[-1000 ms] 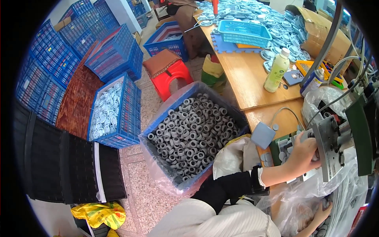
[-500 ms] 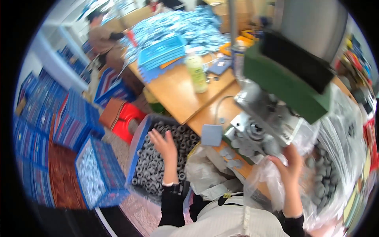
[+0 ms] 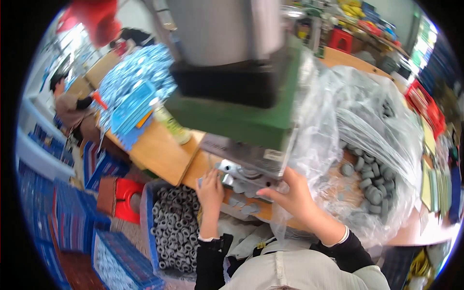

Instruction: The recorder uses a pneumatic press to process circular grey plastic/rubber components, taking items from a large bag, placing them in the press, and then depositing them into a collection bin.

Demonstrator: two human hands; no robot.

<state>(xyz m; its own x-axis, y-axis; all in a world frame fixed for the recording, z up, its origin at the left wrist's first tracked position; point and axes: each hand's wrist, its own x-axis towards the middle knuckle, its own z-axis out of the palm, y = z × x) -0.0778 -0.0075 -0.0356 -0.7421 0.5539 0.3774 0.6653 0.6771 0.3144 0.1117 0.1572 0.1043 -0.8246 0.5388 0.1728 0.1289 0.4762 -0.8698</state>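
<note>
A green press (image 3: 232,116) with a grey cylinder on top stands on the wooden table in front of me. My left hand (image 3: 210,192) is at the left side of its metal die, fingers stretched forward and partly blurred, covering most of a small grey-blue square pad. At the lower right corner of the die, my right hand (image 3: 298,199) has its thumb apart from the fingers; the fingertips are partly hidden beside the metal. Flat grey discs (image 3: 249,208) lie on the table edge between the hands. I see nothing held in either hand.
A blue bin (image 3: 146,212) of grey rings stands at the lower left. Right of the press, a clear plastic bag (image 3: 333,116) spreads around grey round caps (image 3: 374,186). A bottle (image 3: 169,123) and blue trays (image 3: 133,106) are on the table. A co-worker (image 3: 72,108) stands far left.
My view has turned to the right. My left hand has gone from above the ring bin to the press. The right hand stays by the press's lower right corner.
</note>
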